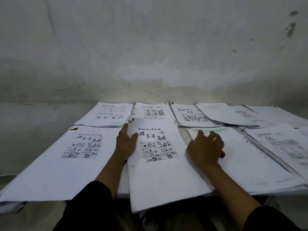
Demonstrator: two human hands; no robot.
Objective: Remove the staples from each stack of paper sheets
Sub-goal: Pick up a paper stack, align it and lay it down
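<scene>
Holding centre stack [158,164] w/ left hand [127,142]: thumb on top sheet, fingers under left edge, so it grips the paper. Stack lies nearest the person, btwn two other near stacks, near edge overhanging the table. Right hand [205,147] hovers over right-hand stack [250,160], fingers spread and blurred; red tool [222,154] shows just beside/under palm, cannot tell if it is held. Step, by my read: fetching remover before working the stapled top-left corner [132,120], which looks dark/torn. Next needs: secure grip on tool, corner pinned flat. More stacks [106,114] lie along the wall.
</scene>
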